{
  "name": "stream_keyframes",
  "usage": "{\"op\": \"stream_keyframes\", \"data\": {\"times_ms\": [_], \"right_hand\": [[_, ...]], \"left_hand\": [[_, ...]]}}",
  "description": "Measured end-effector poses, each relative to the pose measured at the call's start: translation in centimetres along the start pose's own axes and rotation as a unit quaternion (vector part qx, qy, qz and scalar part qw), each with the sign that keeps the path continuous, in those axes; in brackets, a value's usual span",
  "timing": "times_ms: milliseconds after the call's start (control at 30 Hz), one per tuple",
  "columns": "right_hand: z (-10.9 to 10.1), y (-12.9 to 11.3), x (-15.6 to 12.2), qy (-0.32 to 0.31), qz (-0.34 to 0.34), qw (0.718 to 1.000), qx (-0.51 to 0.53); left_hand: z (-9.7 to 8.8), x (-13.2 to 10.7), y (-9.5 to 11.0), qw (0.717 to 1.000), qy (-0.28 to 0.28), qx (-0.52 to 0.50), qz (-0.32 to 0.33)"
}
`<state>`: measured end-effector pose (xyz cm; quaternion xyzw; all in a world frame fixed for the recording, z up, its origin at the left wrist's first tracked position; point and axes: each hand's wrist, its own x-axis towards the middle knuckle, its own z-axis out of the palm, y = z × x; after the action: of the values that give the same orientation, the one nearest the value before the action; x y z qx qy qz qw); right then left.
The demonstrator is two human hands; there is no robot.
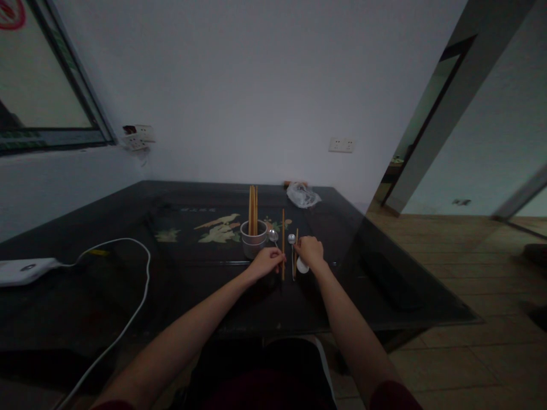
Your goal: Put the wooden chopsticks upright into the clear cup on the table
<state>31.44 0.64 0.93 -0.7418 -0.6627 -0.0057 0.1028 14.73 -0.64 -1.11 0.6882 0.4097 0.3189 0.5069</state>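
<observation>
My left hand (265, 262) is closed, its fingertips pinching a wooden chopstick (283, 228) that points away from me. One spoon (273, 234) lies just beyond that hand, its handle partly hidden. My right hand (311, 250) is also closed, with its fingers on a second chopstick (296, 266). Close along that chopstick's left side is another spoon (292, 239), bowl end away from me. Under the right hand sits a small white round object (302, 266), partly covered. A metal pot (253, 245) holding several upright chopsticks (253, 210) stands beyond my left hand.
The dark table (205, 307) has a glossy top with a bird and flower picture. A clear plastic bag (302, 195) lies at the back. On the left is a white power strip (28, 271) with a cable (147, 273). A dark flat object (391, 281) rests at right.
</observation>
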Motion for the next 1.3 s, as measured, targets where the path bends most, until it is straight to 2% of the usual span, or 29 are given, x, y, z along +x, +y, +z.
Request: {"op": "stream_keyframes", "data": {"times_ms": [533, 667, 767, 967, 1133, 1300], "right_hand": [[0.5, -0.8, 0.1, -0.008, 0.005, 1.000, -0.023], [-0.3, -0.6, 0.0, 0.032, -0.001, 0.999, -0.007], [-0.8, -0.4, 0.2, 0.078, -0.013, 0.995, 0.064], [-0.1, -0.3, 1.0, 0.082, -0.060, 0.948, 0.301], [0.5, -0.6, 1.3, 0.077, -0.105, 0.906, 0.403], [0.8, -0.7, 1.3, 0.058, -0.114, 0.875, 0.468]], "left_hand": [[0.0, 0.2, -0.7, 1.000, -0.001, 0.020, 0.017], [0.0, 0.2, -0.7, 1.000, -0.001, 0.016, 0.023], [0.0, 0.1, -0.4, 1.000, -0.002, 0.012, 0.019], [-0.1, 0.2, -0.5, 1.000, 0.005, -0.003, 0.020], [0.0, 0.4, -0.8, 0.998, 0.006, -0.051, 0.023], [-0.2, 0.4, -0.6, 0.996, 0.014, -0.077, 0.049]]}}
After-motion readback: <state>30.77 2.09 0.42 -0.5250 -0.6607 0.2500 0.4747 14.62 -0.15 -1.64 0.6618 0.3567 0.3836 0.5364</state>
